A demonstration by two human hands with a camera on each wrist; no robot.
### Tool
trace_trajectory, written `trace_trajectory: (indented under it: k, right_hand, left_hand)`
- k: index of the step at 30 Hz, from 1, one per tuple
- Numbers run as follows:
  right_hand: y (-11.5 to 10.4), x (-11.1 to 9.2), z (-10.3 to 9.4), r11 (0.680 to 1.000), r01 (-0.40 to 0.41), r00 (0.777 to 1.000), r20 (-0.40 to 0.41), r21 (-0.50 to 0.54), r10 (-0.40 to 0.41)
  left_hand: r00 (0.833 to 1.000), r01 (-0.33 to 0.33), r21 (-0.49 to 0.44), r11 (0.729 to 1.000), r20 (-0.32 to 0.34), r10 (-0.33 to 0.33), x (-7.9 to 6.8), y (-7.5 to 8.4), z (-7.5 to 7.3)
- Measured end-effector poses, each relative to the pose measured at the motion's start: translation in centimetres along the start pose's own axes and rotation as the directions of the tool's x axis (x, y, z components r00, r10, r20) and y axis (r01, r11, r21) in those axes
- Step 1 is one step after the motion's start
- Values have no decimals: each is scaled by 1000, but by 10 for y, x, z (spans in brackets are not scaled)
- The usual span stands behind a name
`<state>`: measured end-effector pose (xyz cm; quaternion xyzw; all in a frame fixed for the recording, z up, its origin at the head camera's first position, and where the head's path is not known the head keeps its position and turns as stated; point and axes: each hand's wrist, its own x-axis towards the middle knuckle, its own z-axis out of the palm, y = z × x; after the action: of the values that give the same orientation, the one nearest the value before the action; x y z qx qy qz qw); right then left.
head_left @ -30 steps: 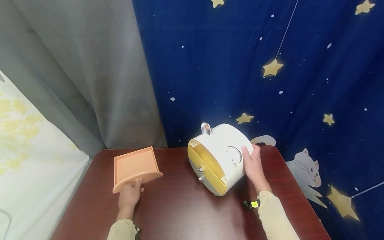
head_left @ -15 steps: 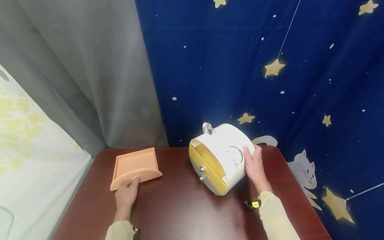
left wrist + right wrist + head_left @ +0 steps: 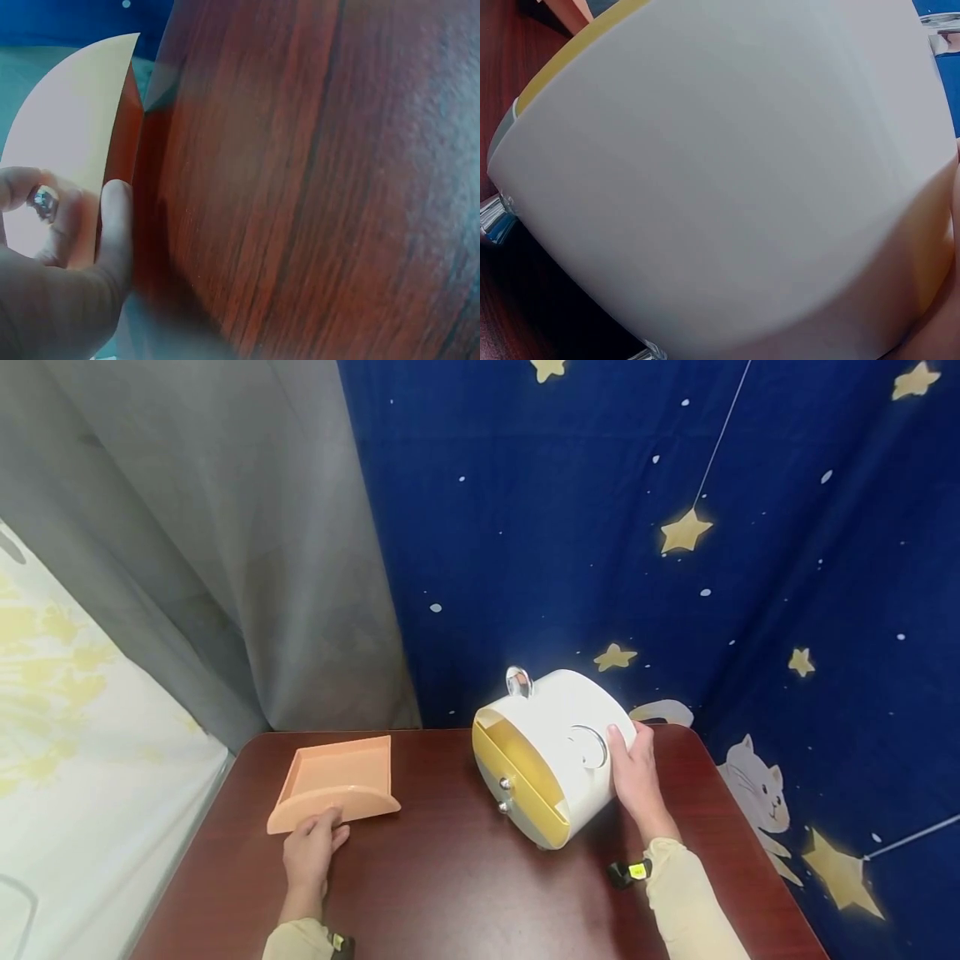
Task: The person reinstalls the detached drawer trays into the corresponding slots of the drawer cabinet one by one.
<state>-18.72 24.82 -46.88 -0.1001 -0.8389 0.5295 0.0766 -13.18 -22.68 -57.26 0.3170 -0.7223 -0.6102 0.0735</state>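
Note:
My left hand (image 3: 309, 853) holds an orange drawer (image 3: 343, 770) by its curved front panel, over the table's left part. In the left wrist view two fingers lie around the silver knob (image 3: 43, 204), and the thumb is at the panel's lower edge. A white rounded drawer cabinet (image 3: 558, 718) stands tilted at centre right, its open end towards the left. One opening shows a yellow inside; lower drawer fronts (image 3: 522, 795) carry two silver knobs. My right hand (image 3: 639, 781) grips the cabinet's back right edge, thumb on the white side, other fingers mostly hidden behind.
The dark red wooden table (image 3: 450, 893) ends at a blue star-printed curtain (image 3: 540, 527) and a grey curtain (image 3: 315, 568). A silver ring (image 3: 519, 682) sticks up from the cabinet, and short metal feet (image 3: 496, 217) show beneath it.
My left hand has drawn the orange drawer slightly left and nearer to me, and its front panel now faces me more. The right hand and the cabinet stay in place.

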Motion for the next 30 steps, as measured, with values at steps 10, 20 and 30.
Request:
trace_trajectory:
  k: [10, 20, 30]
  right_hand:
    - [-2, -2, 1, 1000, 3, 1000, -4, -2, -3]
    - [1, -1, 2, 1000, 9, 1000, -19, -11, -10]
    - [4, 0, 3, 1000, 14, 1000, -22, 6, -14]
  left_hand:
    - [999, 39, -252, 967, 47, -28, 4, -1, 0]
    - [999, 22, -354, 935, 44, -7, 3, -1, -1]
    - [994, -3, -443, 897, 99, 52, 1, 1, -1]
